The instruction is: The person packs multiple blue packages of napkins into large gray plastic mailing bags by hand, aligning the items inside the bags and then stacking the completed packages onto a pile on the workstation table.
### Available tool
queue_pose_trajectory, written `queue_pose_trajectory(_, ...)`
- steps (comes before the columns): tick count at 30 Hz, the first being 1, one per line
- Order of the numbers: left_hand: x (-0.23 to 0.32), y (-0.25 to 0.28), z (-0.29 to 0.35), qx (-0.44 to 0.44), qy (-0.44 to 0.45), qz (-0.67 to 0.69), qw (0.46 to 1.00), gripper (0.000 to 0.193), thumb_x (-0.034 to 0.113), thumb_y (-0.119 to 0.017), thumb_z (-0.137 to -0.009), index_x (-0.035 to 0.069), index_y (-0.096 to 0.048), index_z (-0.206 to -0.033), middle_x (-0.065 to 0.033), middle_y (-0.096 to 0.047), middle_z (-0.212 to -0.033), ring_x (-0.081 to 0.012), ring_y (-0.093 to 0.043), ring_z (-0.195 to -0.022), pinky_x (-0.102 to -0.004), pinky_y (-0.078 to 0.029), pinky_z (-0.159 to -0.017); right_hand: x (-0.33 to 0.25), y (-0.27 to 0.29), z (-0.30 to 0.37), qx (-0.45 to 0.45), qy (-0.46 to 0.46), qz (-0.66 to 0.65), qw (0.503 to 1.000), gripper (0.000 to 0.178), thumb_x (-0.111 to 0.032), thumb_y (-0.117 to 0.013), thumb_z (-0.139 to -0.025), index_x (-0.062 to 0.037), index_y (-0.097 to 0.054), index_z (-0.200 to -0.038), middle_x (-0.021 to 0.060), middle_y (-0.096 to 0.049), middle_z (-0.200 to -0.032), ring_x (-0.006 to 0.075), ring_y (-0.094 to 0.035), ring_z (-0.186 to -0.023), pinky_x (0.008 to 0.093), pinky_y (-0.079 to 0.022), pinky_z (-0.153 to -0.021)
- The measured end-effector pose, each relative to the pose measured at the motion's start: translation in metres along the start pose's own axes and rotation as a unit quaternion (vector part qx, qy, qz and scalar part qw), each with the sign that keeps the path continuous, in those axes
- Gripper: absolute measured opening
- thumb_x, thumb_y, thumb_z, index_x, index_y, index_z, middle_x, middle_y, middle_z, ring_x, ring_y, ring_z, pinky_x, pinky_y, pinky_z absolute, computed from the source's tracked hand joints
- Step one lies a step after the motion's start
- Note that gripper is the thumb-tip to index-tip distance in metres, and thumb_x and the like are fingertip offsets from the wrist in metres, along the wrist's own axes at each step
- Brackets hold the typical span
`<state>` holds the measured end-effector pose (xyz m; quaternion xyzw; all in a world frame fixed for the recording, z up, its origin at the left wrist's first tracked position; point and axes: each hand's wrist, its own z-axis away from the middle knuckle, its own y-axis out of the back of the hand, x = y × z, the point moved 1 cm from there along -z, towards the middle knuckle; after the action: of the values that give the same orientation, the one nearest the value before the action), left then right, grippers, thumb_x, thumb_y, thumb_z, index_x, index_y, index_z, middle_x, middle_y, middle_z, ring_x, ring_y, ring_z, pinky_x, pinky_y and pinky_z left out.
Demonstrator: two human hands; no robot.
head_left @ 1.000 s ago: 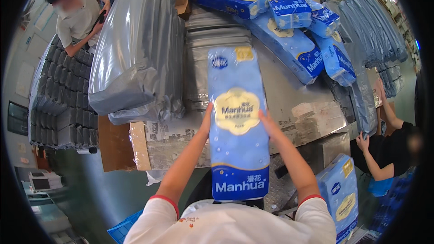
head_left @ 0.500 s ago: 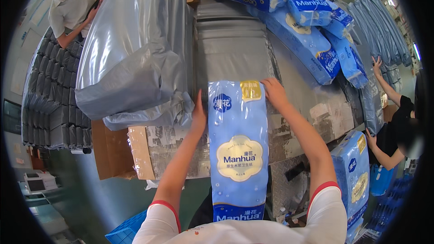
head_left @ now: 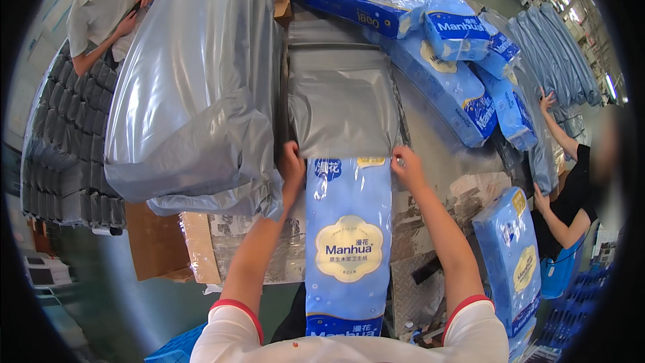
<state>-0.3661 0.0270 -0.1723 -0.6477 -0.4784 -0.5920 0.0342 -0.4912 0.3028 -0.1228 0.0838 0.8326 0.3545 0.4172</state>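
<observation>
A long light-blue toilet paper pack (head_left: 349, 215) lies lengthwise in front of me, its near end close to my body. The open mouth of a grey plastic bag (head_left: 342, 104) covers the pack's far end. My left hand (head_left: 291, 165), fingers closed, grips the bag's edge at the left corner of the mouth. At the right corner my right hand (head_left: 408, 169) pinches the bag's other edge between thumb and fingers.
Left stands a tall stack of grey bags (head_left: 195, 94) beside a cardboard box (head_left: 158, 242). Several blue packs (head_left: 443, 74) are heaped on the table (head_left: 437, 188) at far right; another pack (head_left: 507, 262) stands nearer. Co-workers stand at far left (head_left: 111, 20) and right (head_left: 571, 195).
The bag's mouth has come toward me over the pack's far end, hiding its top. Both hands have moved from beside the pack onto the bag's edges.
</observation>
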Motion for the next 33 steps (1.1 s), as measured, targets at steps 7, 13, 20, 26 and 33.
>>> queue_pose_trajectory(7,-0.035,-0.018,-0.011,-0.124,0.177,-0.108,0.970,0.022,0.020,-0.040,-0.081,0.003,-0.049,-0.091,-0.0239,-0.057,-0.082,-0.0418,-0.054,-0.074,-0.0462,-0.042,-0.064,0.016,-0.035,-0.007,-0.098,-0.179,0.167,0.964,0.015,-0.014,-0.051,-0.072,-0.0044,-0.053,-0.083,0.0161,-0.057,-0.089,0.0319,-0.057,-0.080,0.0393,-0.045,-0.065)
queue_pose_trajectory(13,-0.063,-0.018,-0.009,-0.275,0.063,-0.287,0.915,0.023,0.022,-0.045,-0.078,0.003,-0.055,-0.087,-0.0232,-0.058,-0.077,-0.0362,-0.059,-0.072,-0.0421,-0.047,-0.056,0.021,-0.040,0.002,-0.243,-0.136,0.313,0.908,0.021,-0.019,-0.047,-0.071,-0.0064,-0.063,-0.076,0.0157,-0.060,-0.080,0.0322,-0.059,-0.074,0.0424,-0.046,-0.061)
queue_pose_trajectory(20,0.008,0.051,0.109,-0.298,-0.026,-0.323,0.898,0.018,0.021,-0.047,-0.075,0.006,-0.058,-0.075,-0.0161,-0.059,-0.066,-0.0311,-0.059,-0.063,-0.0422,-0.046,-0.052,-0.041,0.000,0.119,-0.257,-0.179,0.254,0.915,0.021,-0.019,-0.047,-0.071,-0.0067,-0.062,-0.076,0.0175,-0.060,-0.077,0.0319,-0.059,-0.073,0.0432,-0.046,-0.061)
queue_pose_trajectory(26,0.048,0.146,0.261,-0.456,-0.034,-0.291,0.840,0.026,0.027,-0.044,-0.078,0.006,-0.059,-0.076,-0.0153,-0.059,-0.066,-0.0302,-0.058,-0.059,-0.0439,-0.045,-0.054,-0.079,0.019,0.268,-0.449,-0.103,0.246,0.853,0.018,-0.021,-0.050,-0.068,-0.0081,-0.063,-0.063,0.0145,-0.060,-0.067,0.0304,-0.059,-0.062,0.0413,-0.047,-0.054)
queue_pose_trajectory(33,0.029,0.155,0.302,-0.625,0.032,-0.236,0.744,0.034,0.033,-0.045,-0.074,0.005,-0.061,-0.083,-0.0197,-0.060,-0.077,-0.0341,-0.058,-0.075,-0.0418,-0.046,-0.066,-0.113,0.028,0.298,-0.575,-0.157,0.212,0.775,0.027,-0.027,-0.054,-0.062,-0.0038,-0.063,-0.073,0.0184,-0.060,-0.078,0.0333,-0.059,-0.073,0.0399,-0.048,-0.063)
